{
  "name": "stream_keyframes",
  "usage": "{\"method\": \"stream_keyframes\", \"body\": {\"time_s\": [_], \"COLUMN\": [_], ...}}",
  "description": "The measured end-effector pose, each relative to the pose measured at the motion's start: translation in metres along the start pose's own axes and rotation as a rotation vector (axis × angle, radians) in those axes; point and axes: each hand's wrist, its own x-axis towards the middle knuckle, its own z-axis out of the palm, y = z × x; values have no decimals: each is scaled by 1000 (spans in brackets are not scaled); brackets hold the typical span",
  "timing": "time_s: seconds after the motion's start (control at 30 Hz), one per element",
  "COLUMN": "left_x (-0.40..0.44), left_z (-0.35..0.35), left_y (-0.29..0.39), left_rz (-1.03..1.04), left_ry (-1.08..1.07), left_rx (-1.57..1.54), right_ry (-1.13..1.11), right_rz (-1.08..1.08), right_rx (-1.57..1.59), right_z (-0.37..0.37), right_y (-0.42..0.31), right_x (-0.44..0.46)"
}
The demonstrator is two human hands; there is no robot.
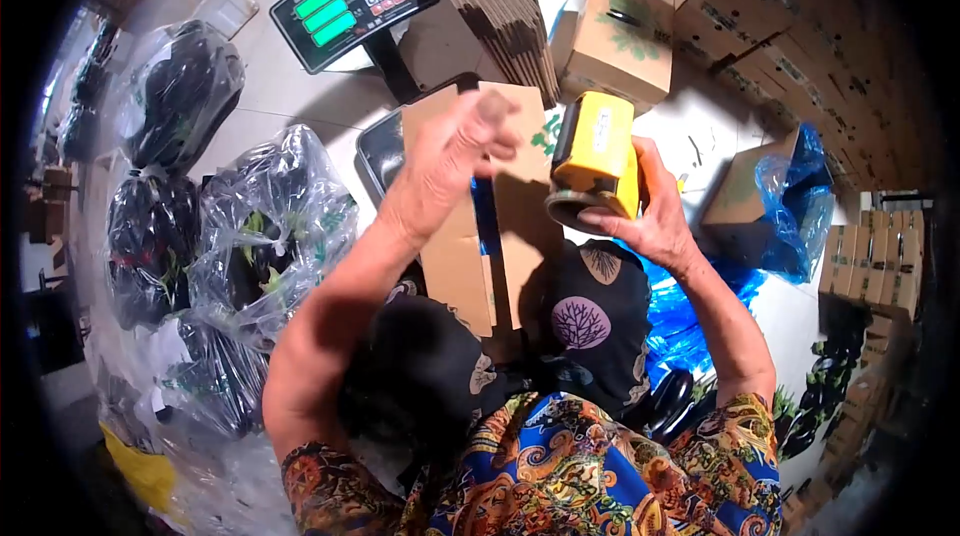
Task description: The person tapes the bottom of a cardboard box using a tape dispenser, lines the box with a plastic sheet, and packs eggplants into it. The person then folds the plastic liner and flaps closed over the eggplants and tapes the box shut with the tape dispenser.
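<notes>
My left hand (470,141) is raised over an open-topped cardboard carton (450,236), its fingers loosely bent and apart with nothing visible in them. My right hand (655,211) is wrapped round a yellow and black handheld power tool (600,141), held up above the right side of the carton; its exact kind does not show. The carton stands between my knees, its flaps folded inward, and blue plastic shows in the gap. Behind it is a scale with a lit green display (325,14) on a post.
Clear bags of eggplants (265,236) lie to my left. Flattened cartons (500,16) stand behind the scale. A closed carton (615,46) sits beyond the tool, and stacked cartons (780,46) rise at the right. Blue plastic sheeting (700,306) and loose eggplants (672,398) lie by my right leg.
</notes>
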Motion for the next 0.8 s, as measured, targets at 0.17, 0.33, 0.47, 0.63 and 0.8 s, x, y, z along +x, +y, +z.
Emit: {"method": "stream_keyframes", "body": {"time_s": [0.17, 0.33, 0.47, 0.63, 0.8], "left_x": [-18, -27, -42, -53, -71], "left_z": [9, -3, -19, -25, -70], "left_y": [2, -22, -49, -67, -118], "left_rz": [-29, 22, 243, 3, -67], "left_ry": [64, 193, 369, 475, 681], "left_rx": [89, 225, 510, -209, -490], "right_ry": [-50, -217, -296, -334, -415], "right_rz": [-165, -219, -211, -277, -317], "right_rx": [-169, -206, -304, -364, -431], "right_z": [9, 18, 31, 48, 42], "right_y": [-14, -19, -28, -38, -52], "right_x": [9, 17, 29, 46, 51]}}
